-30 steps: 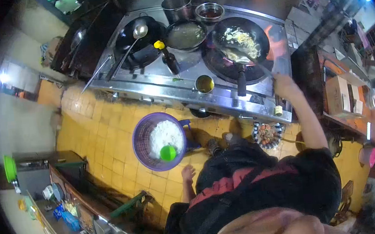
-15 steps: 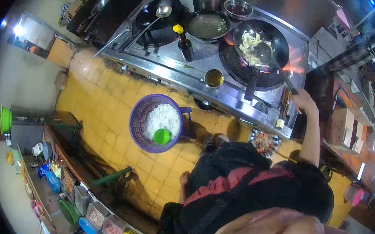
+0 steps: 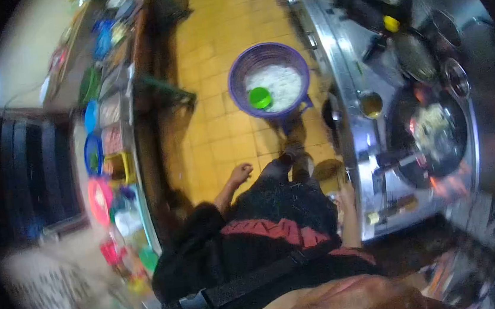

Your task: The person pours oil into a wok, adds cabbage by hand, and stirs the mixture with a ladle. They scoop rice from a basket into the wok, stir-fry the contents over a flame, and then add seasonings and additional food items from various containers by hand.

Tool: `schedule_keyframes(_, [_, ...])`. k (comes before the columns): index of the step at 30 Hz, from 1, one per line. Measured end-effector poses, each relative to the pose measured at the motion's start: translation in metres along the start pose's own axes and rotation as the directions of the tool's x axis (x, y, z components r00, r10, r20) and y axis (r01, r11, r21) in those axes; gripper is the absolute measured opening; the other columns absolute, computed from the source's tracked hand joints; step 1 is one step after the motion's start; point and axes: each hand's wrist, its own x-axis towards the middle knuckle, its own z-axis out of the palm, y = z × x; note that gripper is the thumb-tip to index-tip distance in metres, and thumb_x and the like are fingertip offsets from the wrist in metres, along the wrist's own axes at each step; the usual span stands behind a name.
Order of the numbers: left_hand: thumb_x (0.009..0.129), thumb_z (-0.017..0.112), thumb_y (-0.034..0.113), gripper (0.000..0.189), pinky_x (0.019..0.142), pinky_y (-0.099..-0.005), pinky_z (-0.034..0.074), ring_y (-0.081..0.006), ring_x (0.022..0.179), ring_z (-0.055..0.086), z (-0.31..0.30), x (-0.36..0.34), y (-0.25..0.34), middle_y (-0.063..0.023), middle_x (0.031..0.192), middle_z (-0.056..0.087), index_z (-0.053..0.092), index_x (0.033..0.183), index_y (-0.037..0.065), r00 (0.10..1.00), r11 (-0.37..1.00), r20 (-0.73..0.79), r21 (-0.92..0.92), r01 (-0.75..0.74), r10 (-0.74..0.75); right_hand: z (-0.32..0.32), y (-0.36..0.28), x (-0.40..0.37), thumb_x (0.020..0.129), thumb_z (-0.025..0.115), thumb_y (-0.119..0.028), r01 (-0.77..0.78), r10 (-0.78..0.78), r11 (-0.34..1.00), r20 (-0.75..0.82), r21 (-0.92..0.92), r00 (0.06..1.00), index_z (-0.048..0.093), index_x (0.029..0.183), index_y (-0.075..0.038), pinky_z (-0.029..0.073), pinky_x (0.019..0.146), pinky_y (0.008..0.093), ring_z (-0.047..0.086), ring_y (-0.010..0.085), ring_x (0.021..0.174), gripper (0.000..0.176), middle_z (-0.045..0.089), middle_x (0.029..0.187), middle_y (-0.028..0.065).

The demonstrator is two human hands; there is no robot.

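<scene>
My left hand point(image 3: 241, 173), half-curled and empty, hangs left of the stove point(image 3: 340, 56). My right hand point(image 3: 345, 195) (openness and hold too blurred to tell) is beside its front edge.

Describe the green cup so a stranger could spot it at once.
Left of the metal stove, against the yellow floor tiles, find the round purple basket. The cup lies inside, toward its near-left side: small, round, bright green against the white contents and purple wall.
</scene>
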Motion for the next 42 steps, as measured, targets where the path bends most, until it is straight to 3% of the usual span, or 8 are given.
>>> schedule_keyframes(3, [0.082, 0.058, 0.029, 0.040, 0.062, -0.0310, 0.049, -0.0200, 0.071, 0.062, -0.005, -0.037, 0.003, -0.0144, 0.089, 0.063, 0.054, 0.110, 0.001, 1.000, 0.993, -0.021, 0.115, -0.009, 0.012, -0.025, 0.066, 0.045, 0.079, 0.057, -0.037, -0.195, -0.420, 0.328, -0.328, -0.924, 0.846, 0.037, 0.125, 0.003, 0.047, 0.079, 0.0422, 0.053, 0.0313, 0.102, 0.065, 0.044, 0.124, 0.0191])
schedule_keyframes(7, [0.080, 0.060, 0.029, 0.042, 0.065, -0.0319, 0.049, -0.0205, 0.072, 0.062, -0.012, -0.055, -0.036, -0.0164, 0.090, 0.064, 0.054, 0.111, 0.000, 0.994, 0.988, -0.097, 0.142, 0.066, -0.052, -0.031, 0.080, 0.044, 0.079, 0.054, -0.034, -0.327, -0.791, -0.151, -0.085, -0.933, 0.606, 0.047, 0.116, 0.004, 0.049, 0.073, 0.0458, 0.058, 0.0372, 0.093, 0.053, 0.058, 0.106, 0.0226])
schedule_keyframes(14, [0.081, 0.059, 0.030, 0.041, 0.064, -0.0304, 0.048, -0.0177, 0.069, 0.061, -0.040, -0.067, -0.061, -0.0137, 0.085, 0.063, 0.055, 0.109, 0.000, 0.987, 0.993, -0.104, 0.014, 0.120, -0.118, -0.038, 0.048, 0.119, 0.080, 0.050, -0.030, 0.002, 0.013, -0.484, -0.005, -0.875, 1.000, 0.053, 0.107, 0.002, 0.048, 0.074, 0.0454, 0.060, 0.0381, 0.088, 0.042, 0.061, 0.093, 0.0219])
schedule_keyframes(18, [0.082, 0.058, 0.028, 0.039, 0.065, -0.0287, 0.047, -0.0158, 0.069, 0.058, -0.059, -0.023, -0.046, -0.0105, 0.082, 0.062, 0.054, 0.109, 0.001, 0.989, 0.990, -0.103, -0.096, 0.099, -0.108, 0.008, 0.017, 0.208, 0.082, 0.048, -0.028, 0.382, 0.206, -0.572, 0.323, -0.726, 0.924, 0.057, 0.102, 0.001, 0.047, 0.074, 0.0452, 0.060, 0.0386, 0.084, 0.037, 0.063, 0.086, 0.0215])
schedule_keyframes(22, [0.083, 0.055, 0.026, 0.038, 0.066, -0.0280, 0.046, -0.0149, 0.071, 0.058, -0.062, 0.057, -0.015, -0.0099, 0.082, 0.061, 0.053, 0.110, -0.001, 0.987, 0.984, -0.157, -0.169, -0.058, 0.031, 0.229, -0.072, 0.137, 0.083, 0.050, -0.018, 0.602, -0.447, -0.073, 0.566, -0.795, 0.693, 0.058, 0.094, 0.001, 0.044, 0.076, 0.0440, 0.056, 0.0400, 0.086, 0.024, 0.059, 0.090, 0.0231])
schedule_keyframes(28, [0.088, 0.053, 0.029, 0.038, 0.065, -0.0260, 0.046, -0.0157, 0.077, 0.058, -0.057, 0.170, 0.078, -0.0097, 0.093, 0.059, 0.046, 0.114, 0.002, 0.945, 0.883, -0.309, -0.407, -0.232, 0.106, 0.394, -0.073, 0.264, 0.078, 0.052, -0.012, 0.638, -0.218, -0.372, 0.732, -0.674, 0.645, 0.046, 0.111, 0.002, 0.044, 0.080, 0.0431, 0.052, 0.0407, 0.094, 0.036, 0.055, 0.101, 0.0240])
schedule_keyframes(30, [0.087, 0.053, 0.024, 0.034, 0.067, -0.0263, 0.046, -0.0172, 0.078, 0.058, -0.059, 0.172, 0.111, -0.0110, 0.093, 0.059, 0.045, 0.111, 0.001, 0.920, 0.894, -0.379, -0.372, -0.248, 0.098, 0.405, -0.045, 0.314, 0.076, 0.051, -0.007, 0.737, -0.398, -0.473, 0.863, -0.483, 0.311, 0.044, 0.113, 0.001, 0.044, 0.081, 0.0435, 0.053, 0.0377, 0.094, 0.039, 0.055, 0.104, 0.0217])
schedule_keyframes(42, [0.084, 0.053, 0.015, 0.038, 0.083, -0.0372, 0.041, -0.0289, 0.094, 0.055, -0.044, 0.209, 0.103, -0.0192, 0.100, 0.057, 0.039, 0.114, -0.005, 0.912, 0.871, -0.385, -0.391, -0.299, 0.140, 0.424, -0.099, 0.327, 0.083, 0.040, -0.010, 0.352, -0.201, -0.616, 0.573, -0.704, 0.794, 0.043, 0.106, -0.007, 0.049, 0.067, 0.0470, 0.059, 0.0416, 0.078, 0.023, 0.053, 0.094, 0.0239])
